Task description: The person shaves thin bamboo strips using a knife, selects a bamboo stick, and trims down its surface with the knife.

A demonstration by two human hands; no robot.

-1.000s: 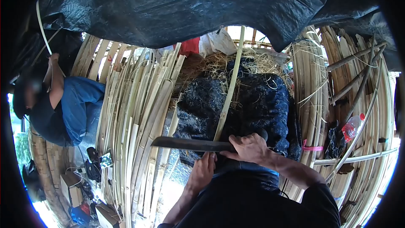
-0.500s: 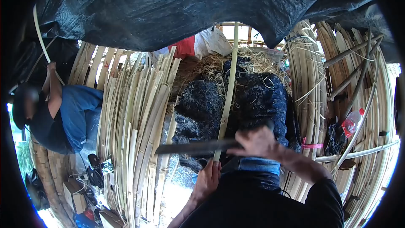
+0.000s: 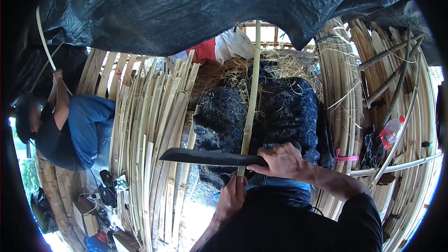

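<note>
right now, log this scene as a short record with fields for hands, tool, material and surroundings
left hand: gripping the strip near its lower end
right hand: closed around the knife
knife: blade crosses over strip, tip leftward
strip: extends over dark cloth
left side: slats, seated person
right side: bottle, pink tie

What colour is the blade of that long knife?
The blade is dark grey, nearly black; it shows best in the head view.
</note>
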